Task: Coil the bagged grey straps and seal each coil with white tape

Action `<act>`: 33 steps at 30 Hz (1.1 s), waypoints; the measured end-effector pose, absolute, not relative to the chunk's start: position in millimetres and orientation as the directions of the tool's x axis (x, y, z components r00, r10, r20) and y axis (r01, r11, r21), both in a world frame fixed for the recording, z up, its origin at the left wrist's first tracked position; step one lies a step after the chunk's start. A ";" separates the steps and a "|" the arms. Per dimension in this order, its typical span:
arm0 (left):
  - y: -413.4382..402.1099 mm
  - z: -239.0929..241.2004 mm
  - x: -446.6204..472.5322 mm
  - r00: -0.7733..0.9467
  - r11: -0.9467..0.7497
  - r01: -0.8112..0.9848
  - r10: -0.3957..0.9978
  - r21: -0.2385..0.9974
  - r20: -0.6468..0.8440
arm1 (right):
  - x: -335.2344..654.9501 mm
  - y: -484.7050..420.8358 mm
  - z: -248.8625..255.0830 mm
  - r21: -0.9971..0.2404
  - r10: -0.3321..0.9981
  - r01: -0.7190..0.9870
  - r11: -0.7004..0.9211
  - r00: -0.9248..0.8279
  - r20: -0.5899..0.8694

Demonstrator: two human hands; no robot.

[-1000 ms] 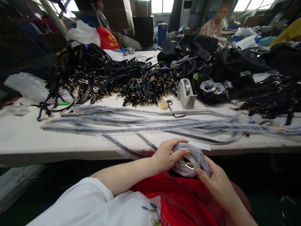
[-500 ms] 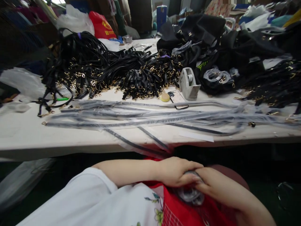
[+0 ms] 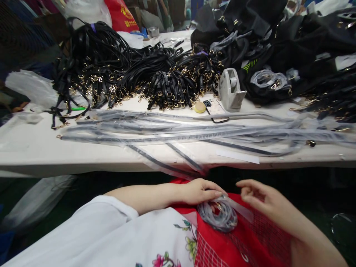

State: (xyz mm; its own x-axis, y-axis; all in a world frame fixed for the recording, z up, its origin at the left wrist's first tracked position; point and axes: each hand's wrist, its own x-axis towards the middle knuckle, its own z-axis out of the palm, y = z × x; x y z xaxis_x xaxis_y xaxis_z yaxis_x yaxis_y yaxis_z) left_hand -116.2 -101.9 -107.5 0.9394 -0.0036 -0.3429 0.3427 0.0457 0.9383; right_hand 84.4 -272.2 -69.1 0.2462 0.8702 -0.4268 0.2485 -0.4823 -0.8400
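A coiled black strap in a clear plastic sleeve (image 3: 219, 215) lies on the red cloth (image 3: 250, 237) over my lap, below the table edge. My left hand (image 3: 201, 191) rests flat on the coil's upper left, fingertips pressing it down. My right hand (image 3: 263, 198) hovers just right of the coil, fingers loosely apart and holding nothing. On the white table (image 3: 33, 152) above lie several long straps in plastic sleeves (image 3: 180, 133), two of them hanging over the edge toward my lap.
A big heap of black straps with gold buckles (image 3: 133, 78) fills the back of the table. A grey tape dispenser (image 3: 230, 91), a small yellow round tin (image 3: 199, 107) and a phone (image 3: 214, 107) sit mid-table. Black bags (image 3: 278, 33) pile at the right.
The hands lowered the coiled strap from the table edge onto my lap. My right hand has let go and lifted away to the right; my left hand stays on the coil.
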 end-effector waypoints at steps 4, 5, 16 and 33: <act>-102.4 -106.3 -117.2 0.941 0.095 0.337 0.001 0.937 -0.339 | 108.3 -261.0 -60.8 -0.837 0.768 0.432 -0.336 0.640 0.022; -102.8 -106.3 -117.0 0.942 0.099 0.334 -0.002 0.937 -0.336 | 109.5 -255.2 -62.0 -0.792 0.775 0.533 -0.299 0.619 0.124; -103.7 -106.9 -118.3 0.948 0.103 0.310 0.037 0.945 -0.315 | 103.8 -205.0 -100.8 -0.017 0.930 0.983 -0.180 0.176 0.324; -112.1 -110.8 -115.5 0.853 0.571 0.414 0.028 0.709 -0.521 | 111.9 -223.0 -120.8 -0.148 0.871 0.983 -0.106 0.163 0.463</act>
